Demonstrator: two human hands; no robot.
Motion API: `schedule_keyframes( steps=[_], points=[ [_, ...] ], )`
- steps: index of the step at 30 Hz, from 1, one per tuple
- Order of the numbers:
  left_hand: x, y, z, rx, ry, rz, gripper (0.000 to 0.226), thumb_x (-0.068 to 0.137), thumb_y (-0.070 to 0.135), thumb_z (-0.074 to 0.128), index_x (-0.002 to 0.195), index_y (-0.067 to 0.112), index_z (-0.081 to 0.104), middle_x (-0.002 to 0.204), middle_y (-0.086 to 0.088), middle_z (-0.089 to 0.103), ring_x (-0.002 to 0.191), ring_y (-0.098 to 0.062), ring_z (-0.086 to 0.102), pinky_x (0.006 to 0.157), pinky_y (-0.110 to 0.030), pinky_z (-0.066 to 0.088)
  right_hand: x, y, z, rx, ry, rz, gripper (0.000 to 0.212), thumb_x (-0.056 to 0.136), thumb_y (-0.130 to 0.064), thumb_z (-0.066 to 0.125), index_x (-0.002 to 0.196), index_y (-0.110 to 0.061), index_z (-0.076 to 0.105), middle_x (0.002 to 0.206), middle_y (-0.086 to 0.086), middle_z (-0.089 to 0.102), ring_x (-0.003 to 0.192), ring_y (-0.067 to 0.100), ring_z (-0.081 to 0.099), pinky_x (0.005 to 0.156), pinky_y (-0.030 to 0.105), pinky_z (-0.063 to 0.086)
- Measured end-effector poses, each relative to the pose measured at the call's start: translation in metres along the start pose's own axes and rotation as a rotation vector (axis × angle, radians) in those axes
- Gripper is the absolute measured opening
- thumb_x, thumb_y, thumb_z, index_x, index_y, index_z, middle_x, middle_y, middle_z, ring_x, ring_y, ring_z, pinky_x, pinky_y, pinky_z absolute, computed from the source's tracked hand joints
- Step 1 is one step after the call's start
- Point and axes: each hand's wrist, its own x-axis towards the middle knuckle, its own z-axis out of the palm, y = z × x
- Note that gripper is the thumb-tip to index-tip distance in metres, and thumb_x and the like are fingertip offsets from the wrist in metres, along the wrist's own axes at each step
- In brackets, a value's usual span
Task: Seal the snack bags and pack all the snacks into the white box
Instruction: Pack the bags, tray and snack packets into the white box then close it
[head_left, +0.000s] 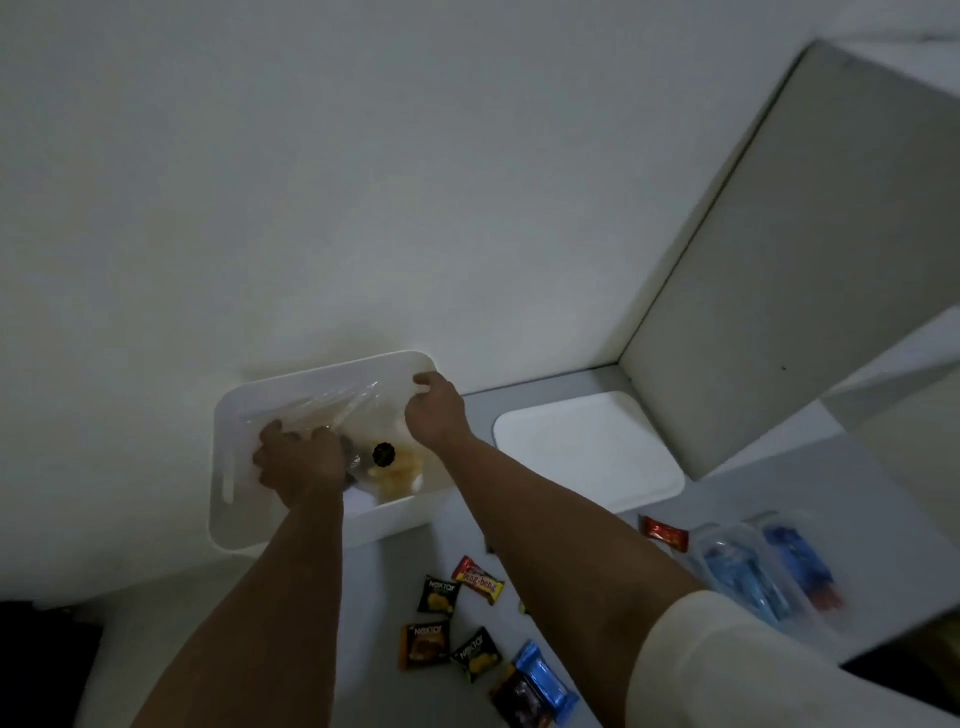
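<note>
The white box (231, 447) stands against the wall at the table's far left. Inside it lies a clear snack bag (332, 410) with yellow and dark snacks in it. My left hand (298, 460) is down in the box, closed on the bag's near end. My right hand (434, 410) pinches the bag's far right edge at the box's rim. Small snack packets lie loose on the table in front: three black Nextar packs (437, 595), a red Beng-Beng bar (478, 579), a blue wrapper (543, 675) and a red pack (665, 532).
The box's white lid (587, 452) lies flat to the right of the box. A clear bag with blue packets (763, 571) sits at the right. A tall white panel (805, 260) rises behind the lid, and the wall is close behind the box.
</note>
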Motion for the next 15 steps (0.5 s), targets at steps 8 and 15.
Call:
schedule_keyframes(
  steps=[8, 15],
  points=[
    [-0.087, 0.055, 0.040, 0.051, -0.126, 0.426, 0.021, 0.090, 0.019, 0.055, 0.110, 0.018, 0.062, 0.118, -0.014, 0.062, 0.110, -0.040, 0.057, 0.092, -0.048, 0.046, -0.029, 0.030, -0.111, 0.109, 0.194, -0.137, 0.033, 0.090, -0.010, 0.047, 0.118, -0.019, 0.063, 0.105, 0.005, 0.072, 0.091, 0.019, 0.067, 0.083, 0.033, 0.056],
    [-0.214, 0.068, 0.138, 0.145, -0.543, 0.539, 0.024, 0.094, 0.020, 0.057, 0.114, 0.012, 0.068, 0.118, -0.012, 0.068, 0.110, -0.033, 0.062, 0.087, -0.032, 0.044, -0.054, 0.146, -0.247, -0.013, 0.375, 0.028, 0.025, 0.089, -0.013, 0.051, 0.108, -0.019, 0.067, 0.101, 0.006, 0.071, 0.088, 0.023, 0.066, 0.073, 0.025, 0.047]
  ],
)
